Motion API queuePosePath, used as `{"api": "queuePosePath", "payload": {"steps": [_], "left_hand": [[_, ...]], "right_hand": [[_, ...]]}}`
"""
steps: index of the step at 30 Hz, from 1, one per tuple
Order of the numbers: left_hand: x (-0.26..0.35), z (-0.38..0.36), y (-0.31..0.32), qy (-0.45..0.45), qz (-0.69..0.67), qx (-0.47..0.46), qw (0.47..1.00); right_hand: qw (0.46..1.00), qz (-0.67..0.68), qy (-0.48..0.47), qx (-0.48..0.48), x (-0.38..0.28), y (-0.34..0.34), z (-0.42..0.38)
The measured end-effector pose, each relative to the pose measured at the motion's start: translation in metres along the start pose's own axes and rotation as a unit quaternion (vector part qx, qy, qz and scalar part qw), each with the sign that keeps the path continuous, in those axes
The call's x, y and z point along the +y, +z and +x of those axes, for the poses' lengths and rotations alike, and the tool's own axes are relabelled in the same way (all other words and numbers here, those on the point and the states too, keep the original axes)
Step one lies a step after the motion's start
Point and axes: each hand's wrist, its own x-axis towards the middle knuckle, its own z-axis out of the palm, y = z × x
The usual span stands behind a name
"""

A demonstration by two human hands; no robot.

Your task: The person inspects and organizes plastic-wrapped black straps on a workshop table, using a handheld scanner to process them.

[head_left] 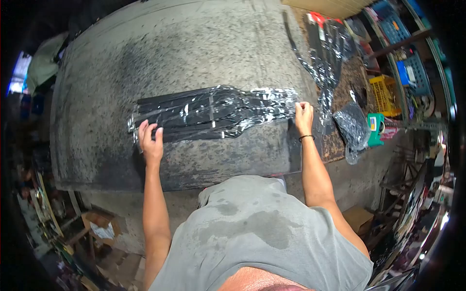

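Observation:
A long bundle of black strips in clear, shiny plastic [194, 114] lies across the worn grey table [194, 53]. At its left end is my left hand [151, 140], fingers apart and fingertips against the edge of the plastic. My right hand [304, 116], with a dark band on the wrist, is at the narrower right end, its fingers closed in a pinch on the edge of the plastic wrap.
More black strips in plastic [327, 58] lie at the back right, near a crumpled clear bag [353, 126] and a green object [375, 130]. A yellow basket [385, 96] and blue baskets [416, 75] stand on the right shelving. A cardboard box [101, 227] is below left.

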Motion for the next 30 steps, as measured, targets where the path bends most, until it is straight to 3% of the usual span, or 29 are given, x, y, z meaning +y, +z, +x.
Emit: {"api": "queuePosePath", "payload": {"steps": [1,3,4,5,6,8,11,13,16,23,30], "left_hand": [[0.015,0.004,-0.006,0.024,-0.011,0.021,0.999],[0.061,0.03,-0.035,0.065,-0.077,0.082,0.992],[0.102,0.049,-0.062,0.071,-0.126,0.103,0.984],[0.145,0.063,-0.085,0.078,-0.205,0.126,0.968],[0.175,0.082,-0.107,0.241,-0.285,0.133,0.918],[0.225,0.122,-0.167,0.511,-0.241,0.074,0.822],[0.345,0.136,-0.211,0.624,-0.184,0.1,0.753],[0.383,0.131,-0.21,0.694,-0.162,0.122,0.691],[0.423,0.126,-0.205,0.734,-0.156,0.138,0.646],[0.495,0.104,-0.189,0.777,-0.128,0.157,0.596],[0.542,0.078,-0.145,0.785,-0.111,0.166,0.587]], "right_hand": [[0.999,0.015,-0.025,0.028,-0.009,-0.015,-0.007],[0.98,0.19,-0.009,0.054,-0.006,-0.049,-0.005],[0.969,0.241,0.018,0.048,-0.045,-0.093,-0.005],[0.948,0.305,-0.028,0.087,-0.073,-0.133,-0.002],[0.936,0.298,-0.122,0.14,-0.103,-0.175,0.001],[0.857,0.33,-0.346,0.193,-0.161,-0.263,-0.008],[0.733,0.225,-0.598,0.234,-0.219,-0.378,-0.037],[0.682,0.158,-0.677,0.227,-0.232,-0.421,-0.054],[0.666,0.092,-0.71,0.209,-0.235,-0.462,-0.07],[0.666,0.03,-0.701,0.252,-0.2,-0.528,-0.09],[0.685,0.01,-0.676,0.271,-0.134,-0.551,-0.091]]}}
